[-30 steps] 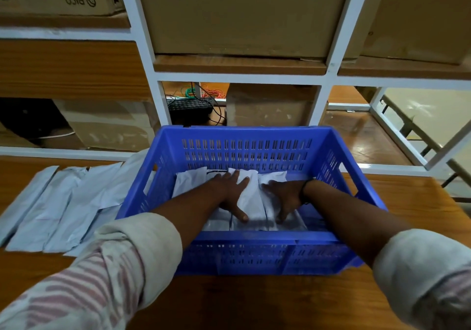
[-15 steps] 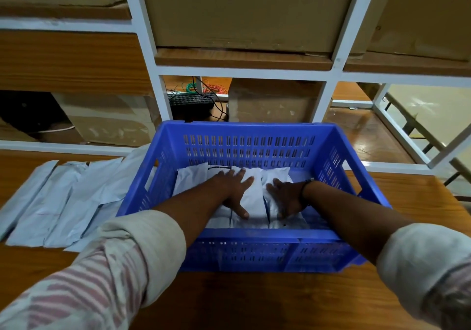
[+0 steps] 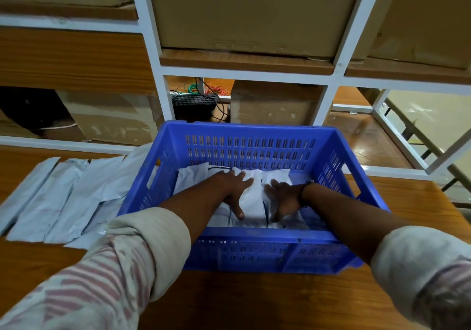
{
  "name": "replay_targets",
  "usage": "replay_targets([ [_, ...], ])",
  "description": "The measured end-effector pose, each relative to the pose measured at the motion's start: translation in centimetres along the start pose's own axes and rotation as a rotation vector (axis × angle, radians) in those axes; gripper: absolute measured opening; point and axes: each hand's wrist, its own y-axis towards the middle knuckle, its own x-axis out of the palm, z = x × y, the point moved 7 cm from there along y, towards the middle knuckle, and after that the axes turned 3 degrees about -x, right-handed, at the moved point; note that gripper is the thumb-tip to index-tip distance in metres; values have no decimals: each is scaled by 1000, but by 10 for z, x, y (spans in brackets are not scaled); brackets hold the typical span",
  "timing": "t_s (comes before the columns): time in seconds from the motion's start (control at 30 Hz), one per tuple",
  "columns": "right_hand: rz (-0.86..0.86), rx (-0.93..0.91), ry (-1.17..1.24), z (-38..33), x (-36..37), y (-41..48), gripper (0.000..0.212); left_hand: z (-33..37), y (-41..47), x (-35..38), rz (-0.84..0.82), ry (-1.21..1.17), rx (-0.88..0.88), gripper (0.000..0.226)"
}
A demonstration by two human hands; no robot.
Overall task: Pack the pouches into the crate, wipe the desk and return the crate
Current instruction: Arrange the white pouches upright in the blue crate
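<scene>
Wooden desk (image 3: 229, 301) under everything, white-framed shelving (image 3: 341, 46) behind the crate, loaded with cardboard boxes (image 3: 244, 11). Blue slotted crate (image 3: 254, 146) on the desk, centre, near wall toward the wearer. Row of white pouches on the desk (image 3: 58, 197) just left of the crate, lying flat and overlapping, nearest ones tucked against the crate's left wall. More white pouches inside the crate (image 3: 252, 199), flat on the crate floor, side by side. Both forearms reaching over the crate's near wall, striped sleeves pushed up. Left hand (image 3: 232, 189) inside the crate, palm down, fingers spread flat on the left part of the packed pouches, thumb pointing toward the near wall; not gripping anything. Right hand (image 3: 283, 197) inside the crate, just right of the left hand, also flat and unclenched, pressing on the right pouches; dark band on its wrist. One pouch showing between the two hands. Black keyboard (image 3: 195, 102) and coloured wires (image 3: 209, 88) on the shelf behind the crate's far wall.
</scene>
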Motion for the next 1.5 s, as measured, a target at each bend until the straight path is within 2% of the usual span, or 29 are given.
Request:
replay_targets([
  [0.17,71,26,-19,1,-10,-2,113,-22,-12,-8,61,-195,12,125],
  [0.3,161,2,38,0,-27,-10,109,-30,-21,-16,99,-210,-46,121],
  [0.47,344,-3,49,-6,-63,-25,99,-46,-37,-48,244,-126,-81,107],
  [0.6,513,29,123,-23,-95,-34,91,-59,-69,-77,478,-108,-3,86],
  [0.83,748,73,218,-92,-143,-24,88,-159,-142,-89,655,-234,-96,81],
  [1.03,891,43,281,-185,-176,1,84,-257,-179,-48,778,-400,-133,79],
  [1.23,891,57,297,-273,-192,33,79,-327,-199,17,711,-457,-161,78],
  [1.5,676,19,274,-378,-190,79,79,-404,-222,109,659,-611,-323,80],
])
